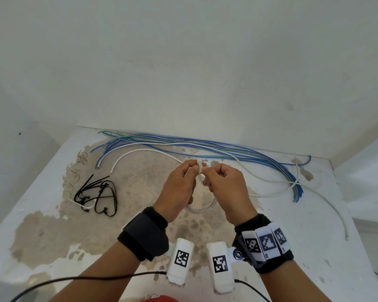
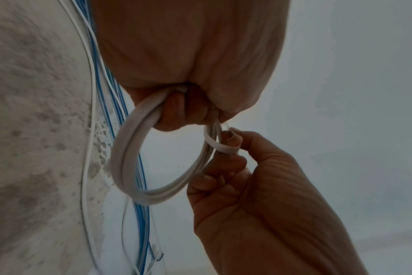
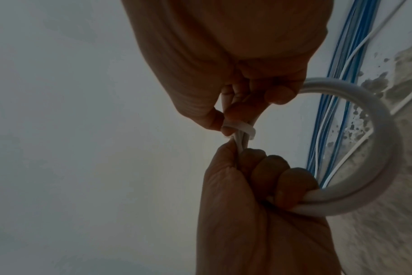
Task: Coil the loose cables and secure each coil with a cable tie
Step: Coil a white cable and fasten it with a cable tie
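Note:
A white cable is wound into a small coil (image 1: 200, 209) held above the table. My left hand (image 1: 191, 171) grips the coil's top, its fingers curled round the strands (image 2: 129, 158). My right hand (image 1: 207, 173) pinches a flat white cable tie (image 2: 220, 147) looped round the coil's strands beside the left fingers. In the right wrist view the tie (image 3: 245, 129) sits between my right hand (image 3: 226, 119) and my left hand (image 3: 247, 160), with the coil ring (image 3: 388, 139) off to the right. How far the tie is closed is hidden by the fingers.
Several blue and green wires (image 1: 205, 147) lie along the wall. Loose white cables (image 1: 140, 151) (image 1: 327, 201) run across the worn table (image 1: 42, 214). A pile of black cable ties (image 1: 98, 195) with one white tie (image 1: 79, 204) lies at the left.

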The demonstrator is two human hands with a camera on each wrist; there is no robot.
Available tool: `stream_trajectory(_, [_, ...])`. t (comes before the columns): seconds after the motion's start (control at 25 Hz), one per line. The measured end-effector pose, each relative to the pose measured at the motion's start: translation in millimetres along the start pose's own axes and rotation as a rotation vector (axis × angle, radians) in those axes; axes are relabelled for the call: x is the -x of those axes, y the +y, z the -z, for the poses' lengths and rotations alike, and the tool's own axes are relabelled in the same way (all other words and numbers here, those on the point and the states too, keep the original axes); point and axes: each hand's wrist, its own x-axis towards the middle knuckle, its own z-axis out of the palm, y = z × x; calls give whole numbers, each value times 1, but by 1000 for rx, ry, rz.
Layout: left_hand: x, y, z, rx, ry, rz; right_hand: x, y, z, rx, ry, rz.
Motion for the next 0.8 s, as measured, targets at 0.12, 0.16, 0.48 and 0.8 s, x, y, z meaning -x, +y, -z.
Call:
stream_trajectory(0.12, [-1, -1, -2, 12, 18, 0, -1, 0, 0, -19, 10, -24])
stream_trajectory(0.16, [-1, 0, -2, 8, 24, -1, 0, 0, 0, -24, 12, -30])
stream_trajectory(0.48, [2, -8, -2, -285, 96, -206, -2, 1, 0, -57, 18, -23])
stream_trajectory(0.8, [2, -10, 5, -367, 71, -223, -12, 4, -3, 1, -12, 15])
